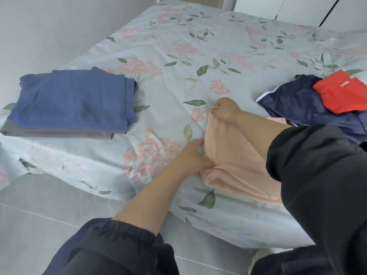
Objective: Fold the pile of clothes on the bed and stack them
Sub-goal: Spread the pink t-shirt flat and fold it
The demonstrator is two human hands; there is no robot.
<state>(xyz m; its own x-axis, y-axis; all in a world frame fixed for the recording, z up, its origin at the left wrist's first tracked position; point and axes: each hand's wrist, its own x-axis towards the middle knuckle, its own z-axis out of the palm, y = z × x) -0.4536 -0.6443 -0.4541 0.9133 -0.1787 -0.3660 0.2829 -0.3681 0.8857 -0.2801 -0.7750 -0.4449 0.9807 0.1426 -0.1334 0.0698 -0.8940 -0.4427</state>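
The task looks partly done. A folded blue garment (73,98) lies on a folded grey garment (57,133) at the left side of the bed (198,46), making a neat stack of two near its edge.

The piece in hand is a peach garment (234,155), spread on the bed in front of the person, well apart from the stack. The right hand (225,111) pinches its far left corner with curled fingers. The left hand (195,157) has its grip closed round the bunched near left edge. A fold seems to be under way, though the dark right sleeve (309,165) hides much of the cloth.

Left to do, by my reckoning: this fold, then the pile at the right, where navy shorts (297,104) with a white stripe lie crumpled and a red garment (341,94) rests on top of them. Whether more lies beneath them I cannot tell.

Nothing lies on the floral sheet between the peach piece and the stack. The grey tiled floor (39,215) runs along the near side of the bed.
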